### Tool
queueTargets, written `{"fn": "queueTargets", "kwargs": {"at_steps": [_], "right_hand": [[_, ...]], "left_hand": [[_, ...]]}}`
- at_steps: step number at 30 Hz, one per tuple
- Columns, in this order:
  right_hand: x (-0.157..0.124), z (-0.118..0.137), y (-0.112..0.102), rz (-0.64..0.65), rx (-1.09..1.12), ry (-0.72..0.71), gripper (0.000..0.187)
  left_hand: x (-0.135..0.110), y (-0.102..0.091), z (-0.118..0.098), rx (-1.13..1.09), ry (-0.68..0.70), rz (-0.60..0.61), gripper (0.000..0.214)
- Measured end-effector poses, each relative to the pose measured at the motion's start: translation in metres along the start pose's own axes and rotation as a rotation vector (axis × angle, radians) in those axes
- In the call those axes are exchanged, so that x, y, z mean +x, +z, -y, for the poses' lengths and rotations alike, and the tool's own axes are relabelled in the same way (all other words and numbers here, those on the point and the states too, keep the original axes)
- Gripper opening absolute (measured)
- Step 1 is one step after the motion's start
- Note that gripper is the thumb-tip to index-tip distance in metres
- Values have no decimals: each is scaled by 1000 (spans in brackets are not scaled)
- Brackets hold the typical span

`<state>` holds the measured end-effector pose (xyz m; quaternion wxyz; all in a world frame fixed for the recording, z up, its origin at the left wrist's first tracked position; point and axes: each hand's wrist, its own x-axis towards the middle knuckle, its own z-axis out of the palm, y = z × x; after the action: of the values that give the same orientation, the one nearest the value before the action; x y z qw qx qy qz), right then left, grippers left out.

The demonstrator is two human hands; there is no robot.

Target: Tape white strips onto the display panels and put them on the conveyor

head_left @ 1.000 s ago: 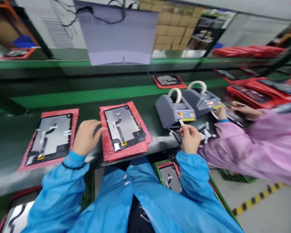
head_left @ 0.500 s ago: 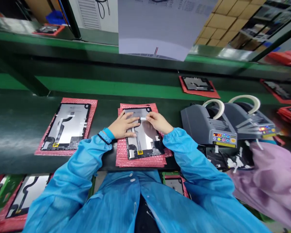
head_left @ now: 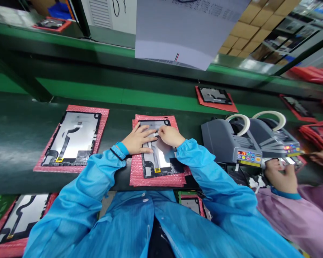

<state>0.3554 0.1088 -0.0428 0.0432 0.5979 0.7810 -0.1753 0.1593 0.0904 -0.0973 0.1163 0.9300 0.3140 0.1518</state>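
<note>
A tablet screen panel (head_left: 163, 157) lies back side up on a stack of pink bubble-wrap sheets (head_left: 137, 179) in front of me. Fingers spread, my left hand (head_left: 138, 139) rests flat on the panel's left side, over part of its dark flex cable. From the right, my right hand (head_left: 171, 137) pinches the end of a short white tape strip (head_left: 155, 134), low against the panel near the cable's top. The fingers partly cover the strip. Yellow tape (head_left: 157, 170) marks the cable's lower end.
Another panel (head_left: 72, 138) on pink wrap lies to the left. Two grey tape dispensers (head_left: 228, 139) with tape rolls stand on the right. Beyond them, a co-worker's hand (head_left: 281, 175) reaches in at a dispenser. A paper sheet (head_left: 177, 36) hangs ahead. More panels sit in crates below.
My right hand has moved slightly left and lower along the tape strip, with its fingers closer to my left hand. The co-worker's hands have come into view at the right.
</note>
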Motion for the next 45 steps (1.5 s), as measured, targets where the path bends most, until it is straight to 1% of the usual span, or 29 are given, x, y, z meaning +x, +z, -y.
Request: {"fn": "queueTargets", "kwargs": {"at_steps": [4,6,8,10,12,14,15,16,17,18,20,21,22,23,24,26,28,30,32,34,39,42,45], "right_hand": [[3,8,-3,14,-43,21,28],[8,8,-8,13,-65,55,31],[10,4,-15,-6,-84,131,36],[2,-9,-20,-83,-73,197,40],[-26,-29,-19,-197,38,164,46],[-73,-56,-8,-278,277,67,53],[-100,-69,2,-287,438,51,55],[-129,-82,14,-289,603,94,57],[-156,-93,27,-303,759,193,57],[-179,-103,39,-374,898,318,58],[-213,-120,59,-610,1123,548,59],[-221,-128,66,-745,1205,623,59],[-224,-135,69,-856,1273,664,59],[-223,-141,69,-929,1332,680,59],[-219,-146,68,-964,1382,679,58],[-205,-154,62,-972,1451,659,54],[-192,-157,56,-1002,1466,632,50],[-185,-157,54,-1103,1423,585,47],[-186,-157,56,-1227,1351,532,44],[-192,-157,60,-1307,1293,508,41],[-204,-161,65,-1333,1250,511,40],[-200,-163,63,-1361,1252,527,45],[-193,-164,59,-1346,1290,553,50]], "left_hand": [[0,0,-1,6,-9,11,68],[1,-1,-2,10,-15,20,68],[1,-1,-1,16,-20,23,67],[1,-2,1,23,-24,26,65],[-1,-4,2,30,-22,31,63],[-2,-7,-1,46,-24,26,60],[0,-10,-4,60,-27,15,58],[2,-12,-9,74,-28,3,55],[7,-14,-16,85,-19,-7,52],[14,-16,-25,90,6,-7,50],[33,-16,-47,80,109,36,48],[43,-14,-58,72,172,73,50],[54,-11,-70,66,230,113,54],[63,-6,-80,64,274,150,58],[72,-1,-88,67,302,181,61],[82,8,-98,82,323,221,63],[86,15,-100,97,321,246,61],[85,16,-99,100,314,265,60],[84,15,-98,93,312,275,61],[84,14,-97,85,321,273,62],[87,12,-99,82,331,282,60],[89,12,-98,75,322,299,60],[89,10,-95,56,324,263,59]]}}
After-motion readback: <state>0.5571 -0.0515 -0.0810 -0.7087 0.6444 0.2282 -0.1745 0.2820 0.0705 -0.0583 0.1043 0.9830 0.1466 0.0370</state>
